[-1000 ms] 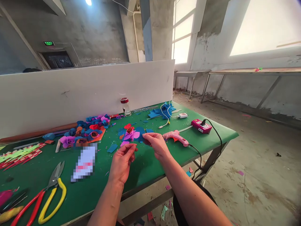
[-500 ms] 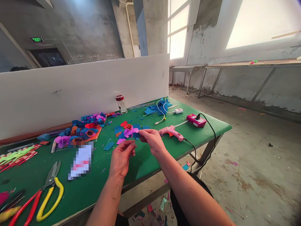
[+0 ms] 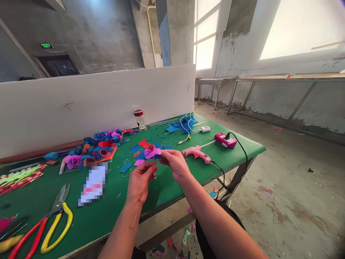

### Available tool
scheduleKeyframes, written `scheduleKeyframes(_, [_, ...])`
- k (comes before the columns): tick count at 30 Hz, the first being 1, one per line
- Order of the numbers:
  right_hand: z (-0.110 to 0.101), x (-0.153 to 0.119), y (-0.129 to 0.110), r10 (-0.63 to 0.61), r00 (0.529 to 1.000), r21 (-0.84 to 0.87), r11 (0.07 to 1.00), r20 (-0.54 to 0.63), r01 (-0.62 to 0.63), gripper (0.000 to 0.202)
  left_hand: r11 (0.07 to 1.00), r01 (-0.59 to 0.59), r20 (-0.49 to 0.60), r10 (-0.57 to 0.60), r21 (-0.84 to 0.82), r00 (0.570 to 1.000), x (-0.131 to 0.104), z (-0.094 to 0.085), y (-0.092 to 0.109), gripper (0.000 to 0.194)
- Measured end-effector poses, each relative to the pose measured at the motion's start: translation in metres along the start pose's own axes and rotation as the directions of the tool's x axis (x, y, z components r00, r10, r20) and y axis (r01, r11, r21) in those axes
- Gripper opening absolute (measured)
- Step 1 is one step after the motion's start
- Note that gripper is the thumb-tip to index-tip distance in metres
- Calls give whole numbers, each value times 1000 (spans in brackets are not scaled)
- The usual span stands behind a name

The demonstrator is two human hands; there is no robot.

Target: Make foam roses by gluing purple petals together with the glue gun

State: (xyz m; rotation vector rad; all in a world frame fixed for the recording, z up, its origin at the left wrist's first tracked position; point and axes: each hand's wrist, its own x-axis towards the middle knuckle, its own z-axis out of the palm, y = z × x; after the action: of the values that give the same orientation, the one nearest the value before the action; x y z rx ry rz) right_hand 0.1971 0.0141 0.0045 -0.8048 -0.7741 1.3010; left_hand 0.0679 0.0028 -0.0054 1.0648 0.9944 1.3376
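A purple paper flower [image 3: 152, 152] with an orange-red centre is held just above the green table. My right hand [image 3: 174, 162] has its thumb and fingers closed on the edge of a purple petal. Just left of and nearer than it, my left hand [image 3: 142, 179] is pinched below the flower; whatever lies between its fingertips is too small or hidden to name. Blue, red and purple paper petals [image 3: 125, 167] lie loose around the flower. Beside my right hand rests a pink glue gun [image 3: 198, 153] on its side.
Finished paper flowers [image 3: 93, 151] are heaped at the left, near red-and-yellow-handled shears [image 3: 58, 212]. A lidded glass jar [image 3: 140, 120] stands by the white partition [image 3: 107, 104]. A magenta power box [image 3: 225, 140] with a black cable sits near the table's right edge.
The purple flower has tilted and shifted slightly right, toward my right hand, showing less of its centre. Both hands stay pinched in nearly the same places. The view has shifted slightly.
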Motion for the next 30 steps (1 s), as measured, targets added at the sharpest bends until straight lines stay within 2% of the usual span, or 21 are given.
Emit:
scheduleKeyframes(4, [1, 0, -1, -38, 995, -2, 999, 95, 39, 26, 998, -57, -5, 57, 37, 998, 1, -4, 0, 30])
scheduleKeyframes(6, [3, 0, -2, -80, 985, 19, 997, 151, 78, 28, 986, -132, -15, 135, 100, 991, 2, -9, 0, 24])
scheduleKeyframes(9, [5, -3, -4, -141, 965, 25, 990, 222, 139, 34, 934, -259, -11, 269, 246, 963, 1, -15, 2, 16])
scheduleKeyframes(14, [1, -5, -5, -179, 943, -15, 981, 280, 191, 39, 881, -377, 56, 377, 287, 924, -5, -16, 8, 16])
scheduleKeyframes(22, [-3, -10, -9, -158, 933, -69, 979, 324, 190, 39, 858, -380, 70, 380, 345, 922, -7, -14, 9, 21])
scheduleKeyframes(30, [-3, -10, -7, -158, 933, -43, 982, 324, 182, 37, 864, -374, 15, 392, 336, 920, -7, -13, 9, 21])
